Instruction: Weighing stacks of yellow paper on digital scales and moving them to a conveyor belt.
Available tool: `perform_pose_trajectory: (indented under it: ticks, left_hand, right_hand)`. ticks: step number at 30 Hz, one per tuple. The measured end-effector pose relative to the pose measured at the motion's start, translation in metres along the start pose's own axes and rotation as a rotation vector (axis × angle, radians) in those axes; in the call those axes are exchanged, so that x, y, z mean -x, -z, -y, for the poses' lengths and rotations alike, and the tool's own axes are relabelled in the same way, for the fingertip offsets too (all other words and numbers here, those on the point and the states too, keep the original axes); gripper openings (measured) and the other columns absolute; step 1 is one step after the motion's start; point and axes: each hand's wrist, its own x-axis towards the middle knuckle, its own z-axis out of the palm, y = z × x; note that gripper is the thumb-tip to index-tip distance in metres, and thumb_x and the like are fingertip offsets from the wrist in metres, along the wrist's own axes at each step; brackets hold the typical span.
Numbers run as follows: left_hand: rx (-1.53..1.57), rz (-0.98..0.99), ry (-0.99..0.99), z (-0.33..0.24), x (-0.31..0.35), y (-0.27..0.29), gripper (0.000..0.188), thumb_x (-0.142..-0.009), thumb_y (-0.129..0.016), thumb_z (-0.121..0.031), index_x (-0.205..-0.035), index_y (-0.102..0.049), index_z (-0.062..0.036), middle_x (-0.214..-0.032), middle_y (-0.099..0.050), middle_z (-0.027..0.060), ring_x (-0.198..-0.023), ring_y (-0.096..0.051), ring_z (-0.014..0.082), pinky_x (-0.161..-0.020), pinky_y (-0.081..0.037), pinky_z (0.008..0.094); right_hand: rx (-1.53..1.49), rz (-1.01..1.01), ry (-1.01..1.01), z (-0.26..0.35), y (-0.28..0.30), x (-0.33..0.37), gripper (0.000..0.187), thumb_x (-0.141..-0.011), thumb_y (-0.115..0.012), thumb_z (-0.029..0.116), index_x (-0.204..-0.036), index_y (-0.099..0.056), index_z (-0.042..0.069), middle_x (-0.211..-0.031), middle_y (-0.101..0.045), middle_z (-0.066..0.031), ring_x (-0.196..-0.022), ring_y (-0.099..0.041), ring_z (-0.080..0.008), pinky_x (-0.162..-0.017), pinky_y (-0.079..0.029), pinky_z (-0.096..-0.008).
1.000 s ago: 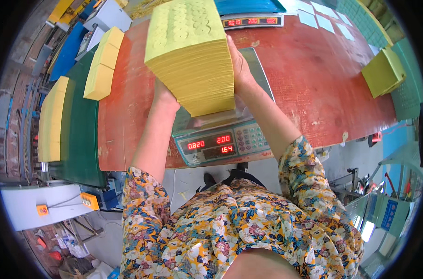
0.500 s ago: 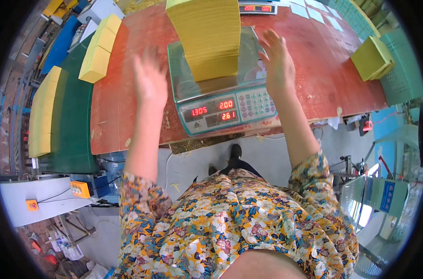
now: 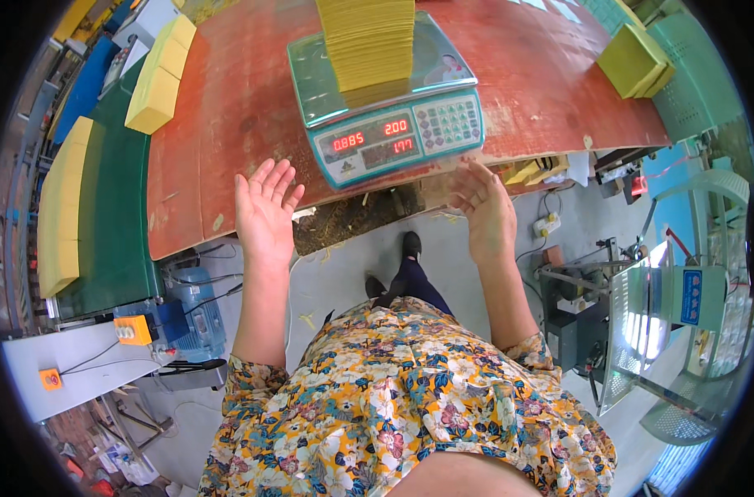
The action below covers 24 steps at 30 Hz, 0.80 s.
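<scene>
A tall stack of yellow paper sheets (image 3: 367,50) stands on the pan of a teal-edged electronic scale (image 3: 455,124); its top runs out of view. Red digits are lit on the scale's front panel, left of a keypad. My left hand (image 3: 267,207) is open, palm up and fingers spread, at the table's front edge left of the scale. On the other side, my right hand (image 3: 488,217) is held just in front of the edge, fingers apart and slightly bent. Neither hand touches the scale or the stack, and both hold nothing.
The scale sits on a red table (image 3: 219,141). Yellow blocks (image 3: 66,207) line a green surface (image 3: 116,215) at left. At the right edge, another yellow stack (image 3: 633,62) leans by a green perforated crate (image 3: 700,83). Below are a blue motor (image 3: 199,311) and cables.
Both hands have drawn back from beside the stack toward my body, and the left palm has turned up. The scale's lit digits differ. The view has shifted, placing the scale higher in the picture.
</scene>
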Motion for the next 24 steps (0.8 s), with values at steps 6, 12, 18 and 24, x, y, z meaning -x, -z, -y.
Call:
perform_pose_trajectory:
  ticks: [6, 12, 18, 24]
  left_hand:
    - [0.003, 0.025, 0.041, 0.0, 0.007, -0.001, 0.063, -0.104, -0.035, -0.052, -0.135, -0.045, 0.0015, -0.135, -0.052, 0.0195, -0.125, -0.05, 0.0278, -0.106, -0.041, 0.0466]
    - [-0.002, 0.014, 0.054, -0.002, 0.009, 0.0, 0.062, -0.104, -0.035, -0.052, -0.132, -0.047, 0.0024, -0.132, -0.055, 0.0192, -0.123, -0.052, 0.0272, -0.105, -0.042, 0.0456]
    - [-0.011, 0.03, 0.034, -0.002, -0.011, -0.008, 0.061, -0.104, -0.035, -0.052, -0.13, -0.049, 0.0019, -0.13, -0.056, 0.0189, -0.122, -0.053, 0.0271, -0.104, -0.043, 0.0449]
    - [0.033, -0.004, 0.079, 0.005, -0.033, -0.017, 0.059, -0.103, -0.035, -0.055, -0.121, -0.058, -0.0038, -0.123, -0.063, 0.0136, -0.115, -0.059, 0.0248, -0.098, -0.047, 0.0425]
  right_hand:
    - [0.008, -0.012, -0.008, -0.001, -0.01, 0.012, 0.041, -0.104, -0.044, 0.032, -0.128, -0.057, 0.002, -0.118, -0.067, -0.0107, -0.103, -0.063, -0.0208, -0.089, -0.049, -0.0355]
    - [0.011, 0.011, -0.052, -0.007, -0.016, 0.009, 0.04, -0.104, -0.043, 0.031, -0.129, -0.058, 0.003, -0.118, -0.067, -0.0103, -0.104, -0.063, -0.0204, -0.088, -0.048, -0.0346]
    - [0.012, 0.058, -0.035, 0.001, -0.026, -0.017, 0.041, -0.104, -0.043, 0.031, -0.127, -0.058, 0.0, -0.119, -0.066, -0.0115, -0.104, -0.064, -0.0218, -0.087, -0.048, -0.0352]
    - [0.02, 0.142, -0.089, -0.002, -0.03, -0.041, 0.037, -0.103, -0.046, 0.028, -0.117, -0.061, -0.002, -0.107, -0.068, -0.0142, -0.097, -0.065, -0.0225, -0.083, -0.051, -0.0371]
